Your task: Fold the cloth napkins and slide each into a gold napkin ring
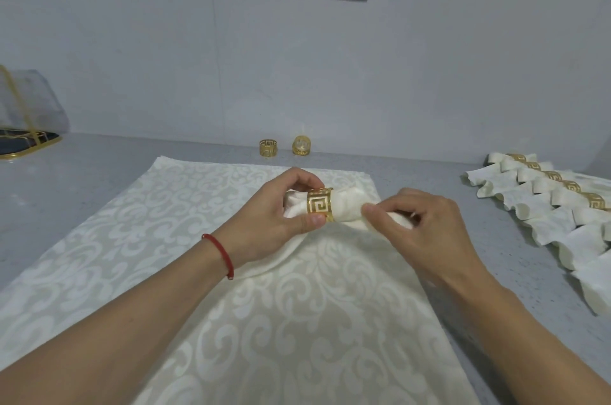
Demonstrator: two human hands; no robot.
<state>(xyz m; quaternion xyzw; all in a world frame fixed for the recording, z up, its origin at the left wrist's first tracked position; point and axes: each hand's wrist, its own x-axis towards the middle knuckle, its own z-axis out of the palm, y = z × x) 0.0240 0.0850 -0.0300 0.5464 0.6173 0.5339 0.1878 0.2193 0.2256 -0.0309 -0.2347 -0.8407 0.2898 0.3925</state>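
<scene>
At the far left a gold wire stand sits at the edge of the grey surface, cut off by the frame; what the clear cover behind it shields is hard to make out.

The left hand curls round one end of a rolled cream napkin, thumb pressed against the edge of the gold napkin ring that already circles the roll. The roll sits on or just above a larger damask cloth spread across the middle of the surface. The right hand pinches the other end of the napkin between thumb and fingertips.

The napkin looks soft, light and easily crushed, so it should bunch if shoved; better to hold it close beside the ring and draw it through by the end. The ring looks stiff, thin and smooth metal with a cut-out key pattern, likely to slip along the fabric and perhaps snag a thread.

Beyond the hands, two spare rings stand near the wall. To the right lies a row of finished napkins, each ringed; the row runs out of frame, so the count is unclear.

The left palm hides the napkin's left end, and the right fingers cover its right tip.
</scene>
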